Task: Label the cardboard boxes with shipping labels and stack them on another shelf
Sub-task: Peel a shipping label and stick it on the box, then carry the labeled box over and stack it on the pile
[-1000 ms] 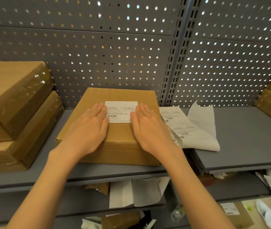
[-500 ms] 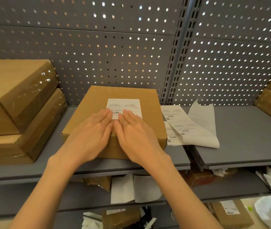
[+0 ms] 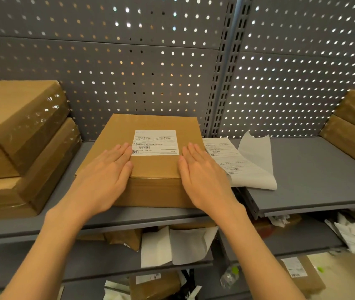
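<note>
A flat cardboard box point(image 3: 155, 169) lies on the grey shelf point(image 3: 150, 215) in front of me. A white shipping label point(image 3: 155, 142) is stuck on its top. My left hand point(image 3: 105, 172) rests flat on the box's left part, fingers together, fingertips at the label's left edge. My right hand point(image 3: 202, 176) lies flat on the right part, just right of the label. Neither hand holds anything. A strip of more labels point(image 3: 226, 159) on backing paper lies right of the box.
Two taped cardboard boxes point(image 3: 18, 144) are stacked at the left, two more boxes point(image 3: 354, 133) at the far right. A perforated grey panel point(image 3: 150, 72) backs the shelf. Lower shelves hold papers point(image 3: 172, 245), small boxes and bags.
My hands were side by side over the label's lower half half a second ago; they have slid apart to either side, uncovering the whole label. The box has not moved.
</note>
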A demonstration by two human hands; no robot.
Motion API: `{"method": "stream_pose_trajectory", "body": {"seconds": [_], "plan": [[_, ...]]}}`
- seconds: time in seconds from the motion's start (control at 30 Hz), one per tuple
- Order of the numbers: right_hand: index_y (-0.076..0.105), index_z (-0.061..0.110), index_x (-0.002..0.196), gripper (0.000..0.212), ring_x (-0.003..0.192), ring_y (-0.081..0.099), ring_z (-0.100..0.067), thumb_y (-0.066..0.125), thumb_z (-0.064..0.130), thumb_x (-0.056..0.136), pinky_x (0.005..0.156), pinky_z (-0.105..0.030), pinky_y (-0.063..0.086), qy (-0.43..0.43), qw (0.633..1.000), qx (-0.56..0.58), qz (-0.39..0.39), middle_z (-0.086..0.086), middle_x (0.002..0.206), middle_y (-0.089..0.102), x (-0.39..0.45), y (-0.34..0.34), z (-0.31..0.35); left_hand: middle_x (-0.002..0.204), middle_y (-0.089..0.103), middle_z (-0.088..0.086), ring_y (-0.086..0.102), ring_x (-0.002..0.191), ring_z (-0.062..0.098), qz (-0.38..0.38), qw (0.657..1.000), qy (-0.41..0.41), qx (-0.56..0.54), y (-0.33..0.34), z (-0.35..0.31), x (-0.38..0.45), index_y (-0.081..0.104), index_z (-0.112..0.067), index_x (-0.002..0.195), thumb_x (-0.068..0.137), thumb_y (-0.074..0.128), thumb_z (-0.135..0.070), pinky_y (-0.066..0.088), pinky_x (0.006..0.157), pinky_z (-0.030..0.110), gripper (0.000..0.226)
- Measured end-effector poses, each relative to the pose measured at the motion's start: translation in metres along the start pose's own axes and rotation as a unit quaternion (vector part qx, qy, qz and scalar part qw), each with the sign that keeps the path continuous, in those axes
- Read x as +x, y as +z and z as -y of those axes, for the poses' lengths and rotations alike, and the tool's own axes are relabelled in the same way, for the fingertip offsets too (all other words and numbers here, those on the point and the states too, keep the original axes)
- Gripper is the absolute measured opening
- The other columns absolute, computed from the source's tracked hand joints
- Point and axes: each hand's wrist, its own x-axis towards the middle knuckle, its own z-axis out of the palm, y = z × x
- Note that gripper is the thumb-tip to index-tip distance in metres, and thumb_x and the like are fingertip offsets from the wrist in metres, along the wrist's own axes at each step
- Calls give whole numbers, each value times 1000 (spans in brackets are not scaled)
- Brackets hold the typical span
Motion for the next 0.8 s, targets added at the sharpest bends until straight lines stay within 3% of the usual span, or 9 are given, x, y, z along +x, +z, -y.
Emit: {"method": "stream_pose_trajectory", "body": {"seconds": [0.17, 0.27, 0.33, 0.43, 0.57, 0.67, 0.8], "plan": [[23, 11, 149, 51, 146, 9, -13, 19, 33, 103, 116, -25, 1, -2, 999, 43, -15, -4, 158, 17, -1, 2, -1, 153, 26, 0, 22, 142, 15, -32, 999, -17, -16, 0, 2, 0, 30, -19, 146, 85, 13, -50, 10, 114, 28, 70], [22, 19, 149, 52, 145, 6, -8, 28, 39, 102, 114, -23, 3, 30, 983, 177, -34, 3, 159, 12, -4, 1, -4, 145, 42, 9, 37, 135, 27, -94, 993, -75, -13, 0, 14, -2, 46, -15, 138, 89, 30, -52, 24, 112, 44, 64], [23, 23, 149, 56, 145, 10, -6, 37, 42, 99, 115, -24, 8, 77, 953, 286, -61, 7, 158, 14, -5, 2, -5, 145, 43, 10, 40, 131, 30, -127, 980, -140, -62, -2, 20, -6, 46, -14, 137, 93, 45, -48, 30, 108, 48, 55], [25, 24, 149, 62, 141, 23, -10, 48, 43, 94, 117, -36, 22, 152, 896, 409, -79, 9, 154, 27, -4, 4, -9, 144, 43, 7, 40, 131, 28, -146, 936, -219, -235, -4, 28, -13, 40, -18, 142, 90, 56, -39, 32, 106, 45, 58], [26, 27, 148, 69, 132, 39, -11, 56, 45, 88, 110, -37, 35, 215, 817, 533, -43, 10, 145, 39, -6, 10, -10, 143, 43, 3, 39, 129, 21, -99, 836, -276, -464, -1, 39, -15, 42, -22, 140, 83, 62, -46, 30, 106, 35, 65], [24, 28, 149, 75, 126, 43, -10, 61, 44, 85, 105, -33, 39, 239, 790, 563, -41, 9, 143, 42, -10, 15, -7, 132, 52, -3, 47, 119, 19, -33, 811, -276, -515, 6, 39, -16, 48, -24, 135, 54, 64, -68, 32, 104, 37, 94], [24, 25, 149, 74, 114, 47, -6, 63, 37, 87, 89, -22, 38, 253, 774, 577, -58, 9, 137, 47, -12, 16, -2, 116, 62, -8, 54, 110, 14, -26, 773, -271, -572, 10, 37, -16, 57, -24, 124, 43, 73, -67, 36, 91, 32, 94]]}}
